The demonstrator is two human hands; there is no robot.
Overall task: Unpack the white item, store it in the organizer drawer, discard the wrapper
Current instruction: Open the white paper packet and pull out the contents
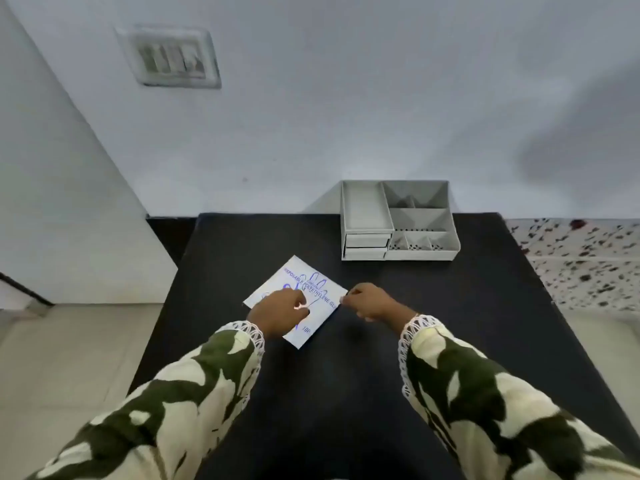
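A flat white packet (300,279) with blue print of a glove lies on the black table (450,323) in the middle. My left hand (278,311) rests on top of the packet, fingers curled and pressing it down. My right hand (369,301) pinches the packet's right corner between thumb and fingers. A grey desk organizer (398,221) stands at the table's far edge, right of centre. It has two shut drawers (366,245) on its left front and several open compartments on top.
A white wall with a switch plate (169,57) rises behind the table. Speckled flooring (585,261) lies to the right and pale tiles (69,358) to the left. The table's left and right edges run close to my forearms.
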